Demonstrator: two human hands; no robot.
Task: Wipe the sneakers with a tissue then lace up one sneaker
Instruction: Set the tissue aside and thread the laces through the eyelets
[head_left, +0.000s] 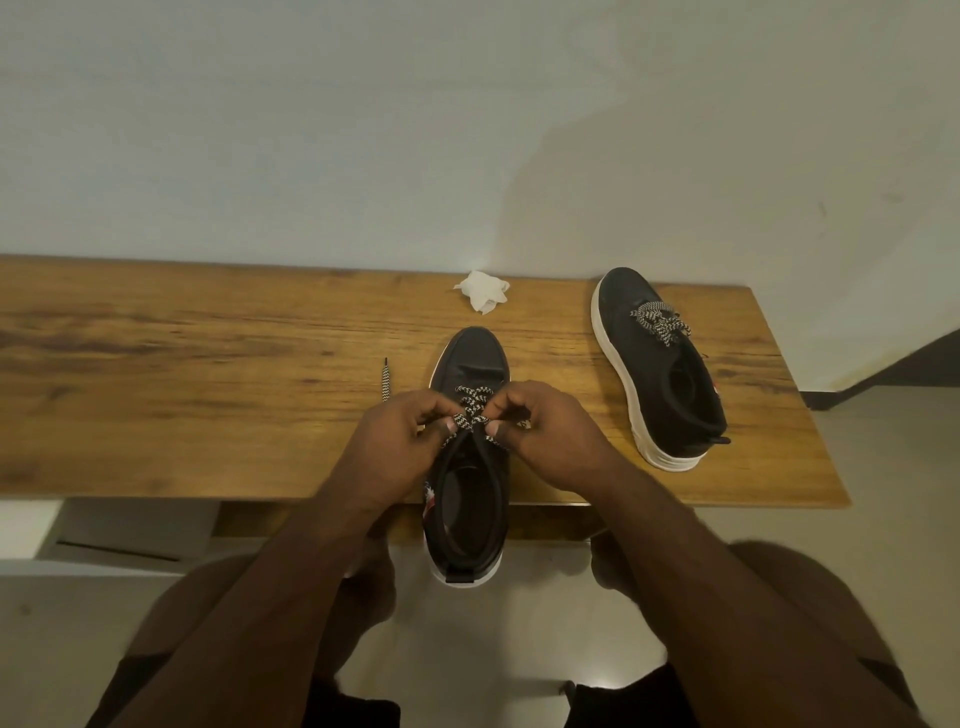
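While both hands pinch the lace (470, 415) over the near sneaker (470, 462), its long axis runs straight away between them, toe beyond the fingertips. The left hand (400, 441) and right hand (550, 436) sit equally close; the loose lace end (385, 378) apparently trails beyond the left.

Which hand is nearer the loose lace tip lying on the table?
Left. The left hand is just right of the lace tip; the right hand is farther right, across the sneaker.

No legible txt, labels or nos. on anything in view
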